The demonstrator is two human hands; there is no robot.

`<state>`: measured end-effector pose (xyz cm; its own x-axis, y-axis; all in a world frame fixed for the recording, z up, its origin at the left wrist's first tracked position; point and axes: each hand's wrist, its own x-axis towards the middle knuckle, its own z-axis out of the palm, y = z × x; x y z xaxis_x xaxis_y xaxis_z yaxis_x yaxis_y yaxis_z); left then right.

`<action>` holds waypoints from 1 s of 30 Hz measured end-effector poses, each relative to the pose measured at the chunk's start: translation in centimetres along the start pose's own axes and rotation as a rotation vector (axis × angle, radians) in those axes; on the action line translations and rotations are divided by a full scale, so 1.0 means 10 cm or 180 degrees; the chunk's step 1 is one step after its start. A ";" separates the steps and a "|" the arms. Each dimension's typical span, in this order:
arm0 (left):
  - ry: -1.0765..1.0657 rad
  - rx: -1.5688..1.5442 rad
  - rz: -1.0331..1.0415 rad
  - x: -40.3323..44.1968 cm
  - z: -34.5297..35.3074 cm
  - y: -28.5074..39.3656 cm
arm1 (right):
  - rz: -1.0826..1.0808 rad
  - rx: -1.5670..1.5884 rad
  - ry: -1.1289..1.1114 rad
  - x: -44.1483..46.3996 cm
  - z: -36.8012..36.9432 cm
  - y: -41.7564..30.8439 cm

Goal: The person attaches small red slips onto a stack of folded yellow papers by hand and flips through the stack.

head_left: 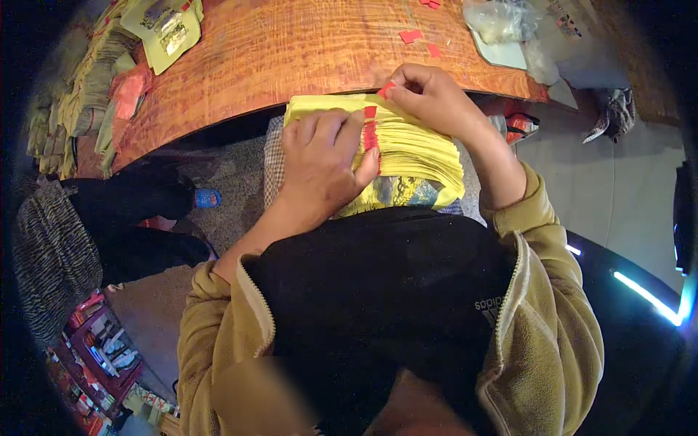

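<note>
A thick stack of yellow printed paper sheets (418,142) lies in front of my body, close to the table's edge, its layers fanned out toward the right. Small red paper strips (371,134) run in a row down its middle. My left hand (320,152) rests on the stack's left part, fingers spread, its thumb beside the red strips. Between the thumb and fingers of my right hand (430,98), a small red paper piece (387,89) is pinched over the stack's far edge. A printed picture shows on the sheet nearest me.
The wooden table (291,54) curves across the top, with loose red pieces (410,36) on it. Piled bundles (91,94) stand at left, near a yellow printed bag (166,33). Clear plastic bags (502,20) lie at right. Another person's legs (131,211) are at left.
</note>
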<state>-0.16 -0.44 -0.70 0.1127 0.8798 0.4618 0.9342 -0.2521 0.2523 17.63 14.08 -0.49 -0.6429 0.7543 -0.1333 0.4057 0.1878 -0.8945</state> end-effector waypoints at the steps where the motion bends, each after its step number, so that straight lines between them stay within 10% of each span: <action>1: 0.0064 0.0004 0.0026 0.01 0.00 0.00 | -0.0037 0.0039 -0.0001 -0.01 0.00 0.02; 15: -0.0201 0.0149 0.0046 0.01 -0.01 0.01 | -0.0107 0.0003 -0.0543 0.02 0.06 -0.13; 20: -0.0155 0.0157 0.0119 0.03 0.01 0.01 | -0.1102 -0.0949 -0.0076 0.06 0.18 -0.04; 25: -0.0233 0.0223 0.0088 0.06 -0.03 0.03 | -0.0271 -0.0361 -0.0588 0.11 -0.17 0.13; 30: -0.0226 0.0083 -0.0061 0.02 -0.04 0.06 | -0.1209 -0.3658 0.1204 0.21 -0.55 0.74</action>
<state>0.23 -0.55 -0.07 0.1176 0.9110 0.3952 0.9449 -0.2252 0.2378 22.85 20.52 -4.99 -0.6939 0.6297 0.3492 0.6874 0.7238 0.0606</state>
